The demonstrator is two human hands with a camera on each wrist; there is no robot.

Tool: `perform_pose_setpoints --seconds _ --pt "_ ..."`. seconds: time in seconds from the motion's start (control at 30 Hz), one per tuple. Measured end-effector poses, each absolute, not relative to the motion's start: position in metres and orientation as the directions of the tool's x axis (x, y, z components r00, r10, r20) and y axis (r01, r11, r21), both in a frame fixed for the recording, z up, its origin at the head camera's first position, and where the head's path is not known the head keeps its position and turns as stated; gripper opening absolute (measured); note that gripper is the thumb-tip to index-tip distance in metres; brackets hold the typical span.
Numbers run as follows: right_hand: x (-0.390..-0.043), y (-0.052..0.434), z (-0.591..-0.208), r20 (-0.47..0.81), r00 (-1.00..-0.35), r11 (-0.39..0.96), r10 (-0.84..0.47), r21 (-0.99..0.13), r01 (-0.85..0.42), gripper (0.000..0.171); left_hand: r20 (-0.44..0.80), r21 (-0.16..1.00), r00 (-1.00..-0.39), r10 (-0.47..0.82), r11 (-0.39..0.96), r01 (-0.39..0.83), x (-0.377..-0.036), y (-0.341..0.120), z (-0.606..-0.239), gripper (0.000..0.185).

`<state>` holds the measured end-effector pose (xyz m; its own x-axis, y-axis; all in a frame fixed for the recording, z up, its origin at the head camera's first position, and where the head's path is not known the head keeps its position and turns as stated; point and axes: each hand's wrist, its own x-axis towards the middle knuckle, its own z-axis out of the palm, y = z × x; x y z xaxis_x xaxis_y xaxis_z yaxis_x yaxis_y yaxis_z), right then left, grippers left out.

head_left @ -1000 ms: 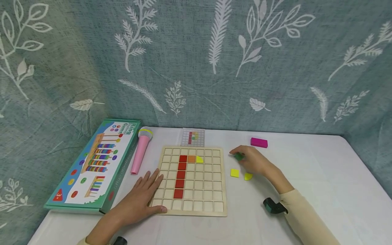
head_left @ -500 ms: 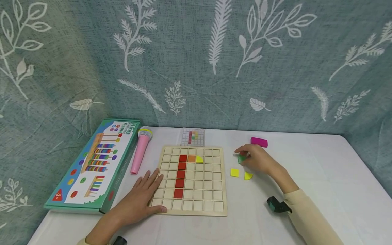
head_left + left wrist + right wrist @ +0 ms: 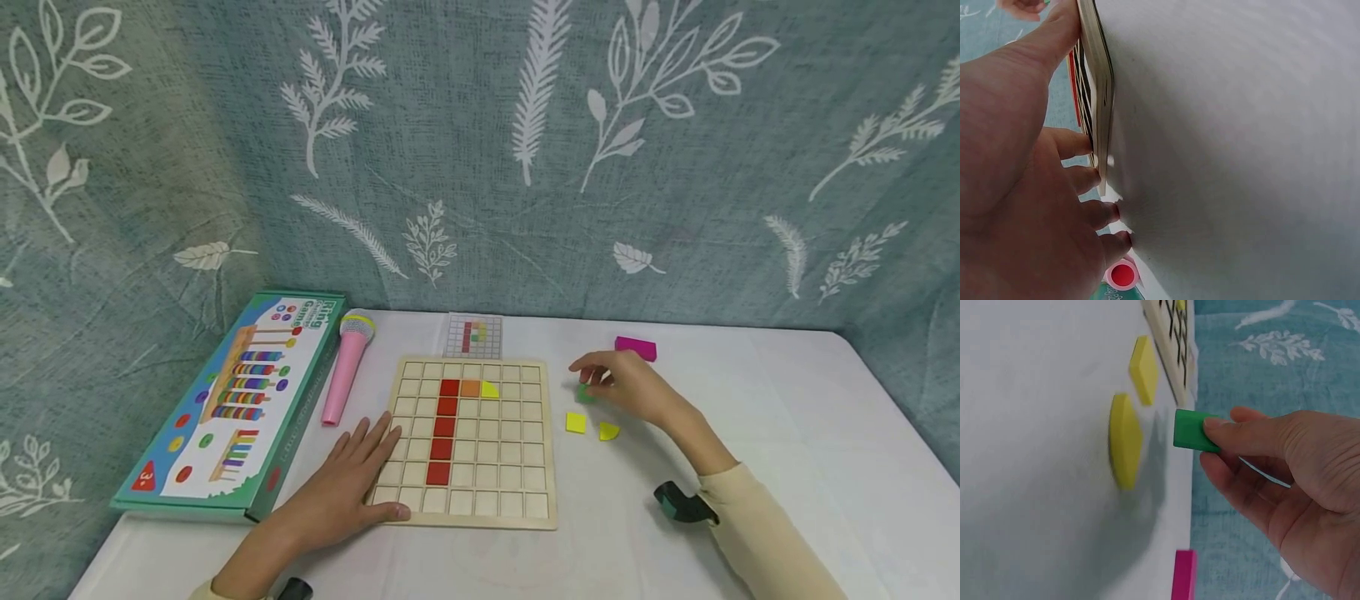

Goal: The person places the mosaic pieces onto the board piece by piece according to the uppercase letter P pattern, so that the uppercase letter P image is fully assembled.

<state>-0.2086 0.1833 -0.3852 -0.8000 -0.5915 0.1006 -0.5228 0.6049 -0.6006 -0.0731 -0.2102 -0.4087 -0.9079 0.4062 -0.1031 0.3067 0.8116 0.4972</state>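
My right hand (image 3: 626, 385) pinches a small green block (image 3: 1192, 430) between thumb and fingers, held above the cloth to the right of the board. Below it lie a yellow square tile (image 3: 575, 423) and a yellow quarter-round tile (image 3: 609, 432). My left hand (image 3: 339, 487) rests with fingers spread on the left edge of the wooden grid board (image 3: 510, 527), its thumb at the lower left corner. On the board, a column of several red squares (image 3: 442, 427) runs down from an orange square (image 3: 470, 389) and a yellow quarter-round piece (image 3: 489, 390) beside its top.
A pattern card (image 3: 472, 337) with a coloured grid lies behind the board. To the left are a pink toy microphone (image 3: 347, 367) and a green game box (image 3: 225, 408). A magenta block (image 3: 636, 348) sits behind my right hand. A patterned curtain (image 3: 480, 167) hangs at the back.
My right hand has shifted slightly to the right with the green block, which has turned within its fingers. The left hand stays in place on the board.
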Motion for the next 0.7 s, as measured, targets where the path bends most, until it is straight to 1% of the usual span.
perform_pose_setpoints --seconds 0.2,0.37,0.6,0.7 --pt "-0.205 0.169 -0.385 0.116 -0.794 0.580 -0.597 -0.621 -0.527 0.029 -0.108 0.496 -0.907 0.408 0.813 0.306 -0.074 -0.210 -0.408 0.102" --pt "-0.204 0.155 -0.388 0.099 -0.783 0.563 -0.614 -0.641 -0.522 0.029 -0.119 0.490 -0.906 0.406 0.818 0.302 -0.075 -0.210 -0.410 0.104" --pt "-0.202 0.133 -0.391 0.107 -0.758 0.537 -0.643 -0.644 -0.545 0.027 -0.107 0.484 -0.905 0.412 0.817 0.315 -0.075 -0.212 -0.411 0.103" --pt "-0.200 0.123 -0.390 0.094 -0.758 0.535 -0.646 -0.652 -0.537 0.027 -0.106 0.481 -0.905 0.412 0.818 0.316 -0.075 -0.212 -0.412 0.103"
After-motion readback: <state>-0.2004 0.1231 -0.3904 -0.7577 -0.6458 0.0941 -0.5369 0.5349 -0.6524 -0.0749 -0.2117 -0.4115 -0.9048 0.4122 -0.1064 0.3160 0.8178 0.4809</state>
